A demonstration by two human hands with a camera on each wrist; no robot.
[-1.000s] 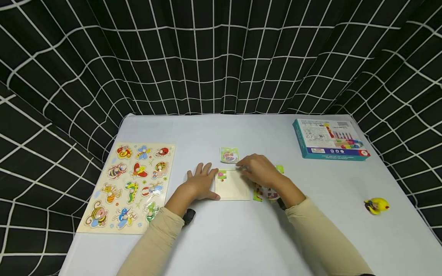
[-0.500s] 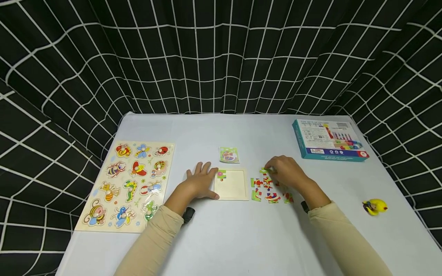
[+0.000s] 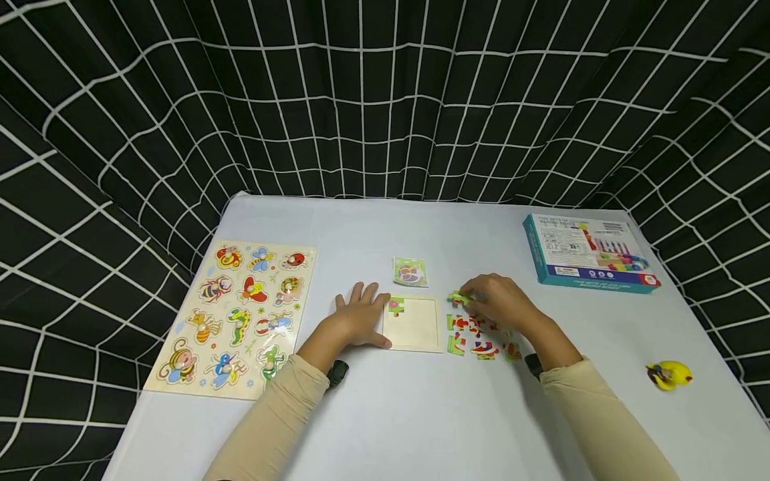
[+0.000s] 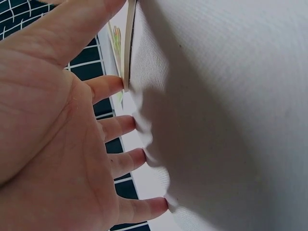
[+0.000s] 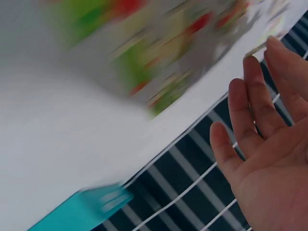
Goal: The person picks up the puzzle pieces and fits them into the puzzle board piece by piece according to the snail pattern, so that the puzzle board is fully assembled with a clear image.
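Observation:
My left hand (image 3: 359, 322) lies spread on the table, thumb and forefinger touching the left side of a shallow wooden puzzle tray (image 3: 415, 342). In the left wrist view, the fingertips (image 4: 126, 124) press on the cloth near the tray's edge (image 4: 128, 53). One green puzzle piece with a pink flower (image 3: 395, 304) sits in the tray's upper left corner. Right of the tray, my right hand (image 3: 498, 302) pinches a green jigsaw piece (image 3: 457, 298) by its edge. Several red and green pieces (image 3: 484, 350) lie below that hand, partly hidden by it. The right wrist view is blurred.
A small picture card (image 3: 410, 272) lies behind the tray. To the left is a large insect peg board (image 3: 240, 314). A teal and white box (image 3: 592, 254) stands at the back right, with a yellow toy duck (image 3: 670, 375) nearer the right edge.
My right hand has moved from the tray's upper right to the loose pieces and taken hold of a green one. The left hand has stayed at the tray. The head view has shifted slightly.

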